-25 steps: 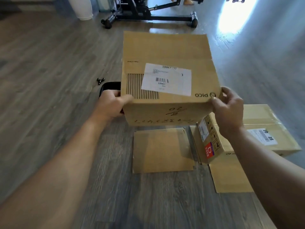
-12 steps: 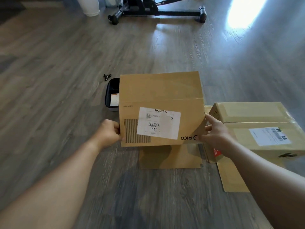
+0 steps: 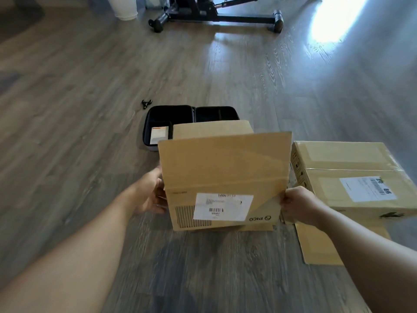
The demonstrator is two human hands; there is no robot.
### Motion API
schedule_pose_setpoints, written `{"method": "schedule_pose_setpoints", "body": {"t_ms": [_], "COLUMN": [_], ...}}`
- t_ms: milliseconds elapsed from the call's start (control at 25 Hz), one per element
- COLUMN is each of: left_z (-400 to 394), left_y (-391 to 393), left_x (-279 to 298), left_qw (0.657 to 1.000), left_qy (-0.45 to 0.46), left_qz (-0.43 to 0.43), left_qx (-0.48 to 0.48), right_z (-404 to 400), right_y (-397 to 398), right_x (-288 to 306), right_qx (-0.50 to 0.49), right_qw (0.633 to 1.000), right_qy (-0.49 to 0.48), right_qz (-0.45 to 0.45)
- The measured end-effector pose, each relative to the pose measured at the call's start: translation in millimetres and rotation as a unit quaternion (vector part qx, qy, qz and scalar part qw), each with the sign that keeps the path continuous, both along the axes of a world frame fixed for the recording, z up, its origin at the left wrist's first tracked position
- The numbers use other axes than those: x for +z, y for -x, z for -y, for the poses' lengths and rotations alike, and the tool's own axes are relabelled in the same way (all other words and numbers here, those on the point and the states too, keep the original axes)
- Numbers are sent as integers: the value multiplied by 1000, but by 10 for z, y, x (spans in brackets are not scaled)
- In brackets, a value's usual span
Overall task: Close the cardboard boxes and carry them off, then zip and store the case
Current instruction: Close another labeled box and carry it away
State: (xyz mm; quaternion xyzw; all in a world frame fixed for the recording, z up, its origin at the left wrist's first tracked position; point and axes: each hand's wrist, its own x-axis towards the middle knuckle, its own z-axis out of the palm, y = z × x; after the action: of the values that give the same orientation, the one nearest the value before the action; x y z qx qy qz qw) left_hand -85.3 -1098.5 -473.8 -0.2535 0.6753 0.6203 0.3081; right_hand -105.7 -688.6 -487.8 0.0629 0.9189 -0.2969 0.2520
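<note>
A brown cardboard box [image 3: 225,175] with a white barcode label and a PICO logo sits low over the wooden floor, between my two hands. My left hand [image 3: 150,195] holds its left edge, fingers tucked behind the side. My right hand [image 3: 297,205] grips its lower right corner. Its top flaps look folded down. A second, larger cardboard box [image 3: 352,177], taped and labelled, stands to the right. Behind the held box a black case [image 3: 171,116] lies open on the floor with a small white packet inside.
A loose cardboard sheet [image 3: 322,247] lies flat under the right box's near side. A small black clip [image 3: 146,103] lies left of the case. A black wheeled machine base [image 3: 216,16] and a white pot [image 3: 123,7] stand at the back.
The box has come down from chest height toward the floor and nearer to me. The open black case, earlier mostly hidden behind it, now shows.
</note>
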Motion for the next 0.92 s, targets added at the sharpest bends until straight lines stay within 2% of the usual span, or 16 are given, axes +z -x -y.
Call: {"method": "schedule_pose_setpoints", "body": {"t_ms": [120,280,360,440,480,560,640,720,800,920], "left_z": [-38,-145,-187,-240,-269,-339,-447,-595,-782,-1126], "left_y": [13,22,18,27,28,22,5,12,35,54], "left_x": [-21,50,25,22,7,-56,-125,-153,-132,-74], "left_qw": [996,980,957,922,907,882,849,800,764,703], "left_qy": [-8,37,145,250,284,328,374,418,422,432], "left_qz": [-86,-145,-158,-137,-123,-107,-136,-195,-247,-294], "left_qx": [-26,-132,-195,-262,-286,-320,-349,-384,-421,-482], "right_z": [-35,-89,-101,-50,-4,110,188,265,428,841], "right_y": [-9,-13,14,40,52,49,27,27,8,-65], "right_x": [11,75,109,146,155,112,47,48,62,45], "right_qx": [-3,-49,-113,-115,-75,33,87,124,187,296], "right_qw": [999,988,972,967,976,995,996,987,966,929], "right_qy": [54,143,203,225,202,98,-13,-65,-104,-148], "right_qz": [-2,15,32,24,19,5,-26,-82,-144,-169]}}
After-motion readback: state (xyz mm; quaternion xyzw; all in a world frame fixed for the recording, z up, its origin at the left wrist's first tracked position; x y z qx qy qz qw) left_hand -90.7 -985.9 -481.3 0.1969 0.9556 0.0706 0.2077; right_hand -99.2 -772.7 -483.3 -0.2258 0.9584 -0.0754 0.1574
